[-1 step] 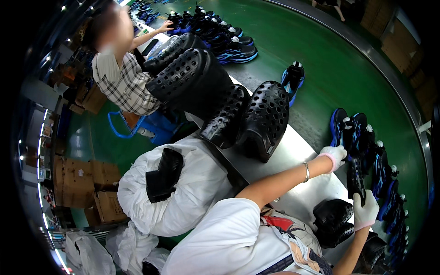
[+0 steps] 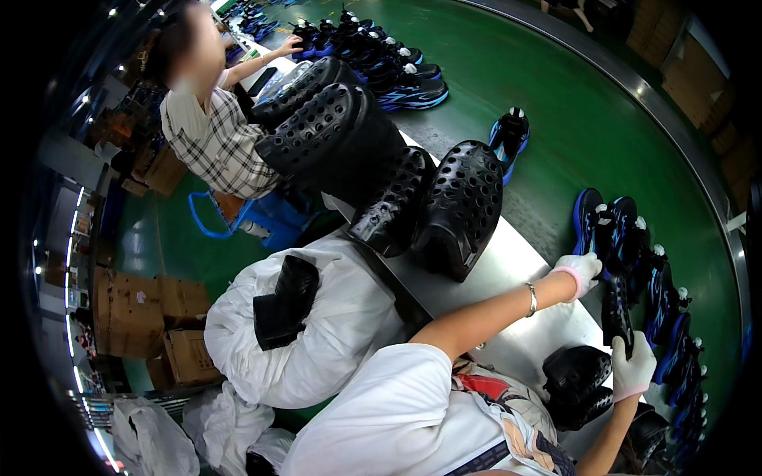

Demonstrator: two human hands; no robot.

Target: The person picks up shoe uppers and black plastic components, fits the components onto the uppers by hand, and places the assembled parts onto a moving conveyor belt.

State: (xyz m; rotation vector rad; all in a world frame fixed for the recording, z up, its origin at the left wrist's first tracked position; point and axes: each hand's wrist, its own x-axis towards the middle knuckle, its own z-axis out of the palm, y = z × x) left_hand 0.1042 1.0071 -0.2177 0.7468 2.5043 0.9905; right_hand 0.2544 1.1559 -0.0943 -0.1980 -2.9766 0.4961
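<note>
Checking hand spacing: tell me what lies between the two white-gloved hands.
In the head view, a black and blue shoe spans from left hand to right hand.

The left hand (image 2: 578, 271), in a white knit glove with a pink cuff, is stretched far forward on a bare forearm that runs up and to the right from the white short sleeve; a thin metal bracelet (image 2: 533, 299) sits at the wrist. Its fingers curl downward, closed around something dark. The right hand (image 2: 633, 366), in the same kind of white glove, sits nearer the body, just below and right of the left hand, fingers curled in a grip, forearm rising from the lower edge.
</note>
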